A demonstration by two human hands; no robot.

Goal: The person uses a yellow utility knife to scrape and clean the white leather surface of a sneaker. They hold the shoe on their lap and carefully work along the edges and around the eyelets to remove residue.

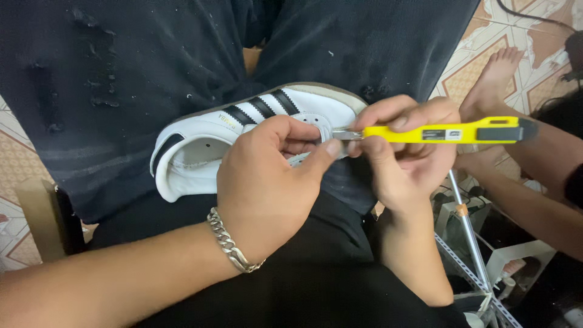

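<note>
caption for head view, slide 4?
Left hand steadies a white sneaker on the lap; right hand holds a yellow utility knife at its laces.

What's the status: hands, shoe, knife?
Left hand grips white shoe on lap. Right hand holds yellow knife, blade at left fingertips. Another person's arm close at right.

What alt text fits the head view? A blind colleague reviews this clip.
Two hands work on a white sneaker with black stripes resting on a lap: the right hand holds a yellow utility knife to the shoe while the left hand, wearing a silver bracelet, pinches beside the blade. Another person's arm and bare foot are at right.
</note>
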